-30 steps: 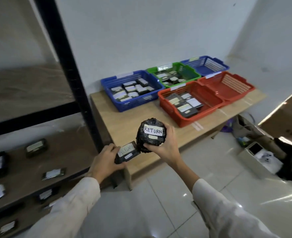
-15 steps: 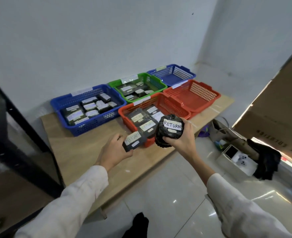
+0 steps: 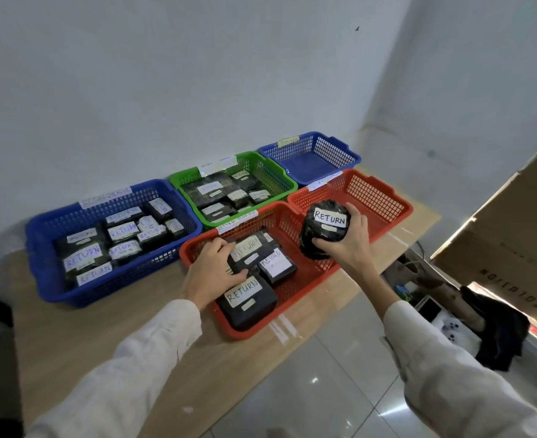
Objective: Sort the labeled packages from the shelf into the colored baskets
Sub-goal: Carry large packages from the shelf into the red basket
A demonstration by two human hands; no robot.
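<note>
- Gripping a small black package [image 3: 252,248] marked RETURN, the left hand [image 3: 212,270] reaches into the near red basket [image 3: 251,331]. Two more packages lie beside it, and the front package [image 3: 245,300] reads RETURN.
- The right hand [image 3: 344,245] clasps a round black bundle [image 3: 322,230] labelled RETURN above that basket's right end.
- Five baskets are on the table: two red, two blue, one green.
- Packages in the large blue basket [image 3: 71,290] mostly read RETURN; labels in the green basket [image 3: 273,177] are illegible.
</note>
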